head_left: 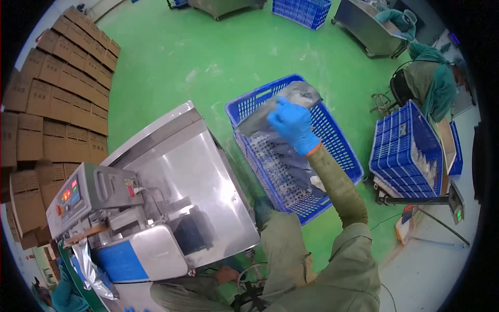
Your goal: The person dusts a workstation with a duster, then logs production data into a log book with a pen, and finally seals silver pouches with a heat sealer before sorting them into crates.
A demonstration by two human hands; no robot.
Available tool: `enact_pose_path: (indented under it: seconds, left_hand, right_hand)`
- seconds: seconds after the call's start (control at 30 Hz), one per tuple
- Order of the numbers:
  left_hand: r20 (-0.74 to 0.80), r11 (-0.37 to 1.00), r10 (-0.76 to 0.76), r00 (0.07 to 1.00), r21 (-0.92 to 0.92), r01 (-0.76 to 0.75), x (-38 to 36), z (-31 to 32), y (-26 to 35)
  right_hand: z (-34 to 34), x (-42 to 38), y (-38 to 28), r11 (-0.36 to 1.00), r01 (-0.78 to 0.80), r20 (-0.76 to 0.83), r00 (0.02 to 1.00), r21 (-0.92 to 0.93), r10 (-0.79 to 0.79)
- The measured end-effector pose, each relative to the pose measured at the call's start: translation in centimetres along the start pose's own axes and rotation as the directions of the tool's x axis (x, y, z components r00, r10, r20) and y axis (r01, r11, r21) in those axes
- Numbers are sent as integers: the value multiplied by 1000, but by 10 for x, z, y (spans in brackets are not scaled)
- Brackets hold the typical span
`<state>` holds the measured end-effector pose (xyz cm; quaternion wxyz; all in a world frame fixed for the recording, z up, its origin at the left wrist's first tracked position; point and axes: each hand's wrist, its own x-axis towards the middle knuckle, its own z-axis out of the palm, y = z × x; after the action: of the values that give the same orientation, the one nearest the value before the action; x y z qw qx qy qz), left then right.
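Note:
My right hand [293, 125], in a blue glove, reaches over a blue plastic crate [340, 140] on the floor. Its fingers are closed on a clear plastic bag [304, 93] that lines the crate and folds over its far end. Inside the crate, many small pale pieces [275, 169] show through the plastic; their kind is too small to make out. Only a sliver of blue glove, apparently my left hand [130, 310], shows at the bottom edge, and its fingers are mostly cut off from view.
To the left stands a steel machine [96, 190] with a lit display and a steel tray [176, 156]. Cardboard boxes [67, 104] are stacked behind it. At right, a blue crate [397, 151] rests on a scale. A co-worker in a green sleeve [442, 93] sits beyond.

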<state>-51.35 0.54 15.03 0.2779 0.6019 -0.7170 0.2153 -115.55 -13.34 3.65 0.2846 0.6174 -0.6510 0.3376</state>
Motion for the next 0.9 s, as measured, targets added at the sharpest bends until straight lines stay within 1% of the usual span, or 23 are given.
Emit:
enact_pose_path:
  seconds: [0.03, 0.07, 0.1, 0.17, 0.2, 0.23, 0.27, 0.3, 0.33, 0.4, 0.43, 0.5, 0.53, 0.57, 0.6, 0.67, 0.73, 0.77, 0.8, 0.83, 0.87, 0.9]
  left_hand:
    - [-38, 989, 109, 993, -95, -113, 10, 13, 21]
    - [68, 954, 68, 995, -297, -45, 10, 33, 46]
    - [173, 880, 26, 985, -471, 59, 10, 52, 70]
    - [269, 719, 120, 955, -687, 103, 51, 67, 134]
    - [316, 621, 166, 934, -769, 149, 71, 73, 166]
    - [223, 548, 135, 965, -828, 114, 85, 81, 188]
    - [190, 533, 112, 975, -840, 102, 93, 85, 193]
    - [201, 524, 88, 976, -842, 126, 98, 88, 186]
    - [224, 508, 66, 972, -846, 161, 100, 91, 174]
    - [306, 456, 41, 951, -853, 255, 95, 90, 130]
    - [346, 426, 42, 937, -855, 296, 90, 90, 106]
    - [395, 387, 61, 917, -856, 343, 81, 87, 65]
    - [407, 372, 72, 911, -858, 354, 77, 87, 50]
    - [413, 359, 88, 906, -862, 358, 74, 87, 37]
    - [419, 346, 112, 901, -866, 360, 73, 86, 27]
    - [437, 315, 170, 883, -873, 371, 75, 83, 9]
    - [537, 357, 265, 801, -826, 436, 95, 56, -5]
    - [578, 379, 313, 753, -803, 459, 107, 38, -7]
    - [506, 357, 233, 830, -839, 411, 120, 20, -6]
    - [494, 474, 255, 831, -813, 338, 136, -2, -6]
    - [498, 582, 275, 823, -767, 270, 150, -26, -9]
    - [509, 677, 289, 811, -707, 203, 156, -36, -12]
  right_hand:
    - [-34, 35, -29, 991, 107, -18, 994, 77, -106]
    - [-66, 69, -61, 964, 216, -49, 976, 152, -211]
    - [-95, 100, -94, 938, 311, -67, 950, 151, -304]
    - [-138, 146, -166, 861, 483, -110, 875, 158, -471]
    - [-154, 161, -204, 814, 556, -133, 831, 165, -541]
    - [-169, 173, -244, 773, 591, -164, 807, 231, -568]
    - [-186, 180, -283, 726, 621, -193, 783, 296, -591]
    - [-200, 181, -314, 672, 650, -216, 756, 355, -618]
    - [-213, 179, -338, 636, 654, -169, 739, 409, -652]
    - [-230, 168, -377, 573, 639, -75, 698, 513, -712]
    - [-233, 162, -387, 560, 588, -142, 753, 583, -643]
    - [-232, 144, -389, 501, 478, -233, 849, 722, -475]
    - [-230, 129, -382, 640, 361, -234, 932, 678, -278]
    - [-222, 118, -378, 747, 213, -248, 967, 630, -66]
    - [-210, 113, -384, 730, 47, -144, 987, 682, 71]
    - [-175, 97, -388, 703, -98, 55, 995, 705, 83]
    - [-142, 89, -380, 716, -26, 197, 968, 697, -157]
    - [-146, 93, -380, 728, -47, 230, 961, 684, -153]
    - [-151, 99, -380, 740, -68, 258, 955, 669, -146]
    - [-153, 104, -379, 753, -89, 289, 947, 652, -139]
    - [-153, 105, -377, 796, 13, 238, 951, 605, -197]
    - [-151, 105, -373, 826, 115, 197, 944, 552, -264]
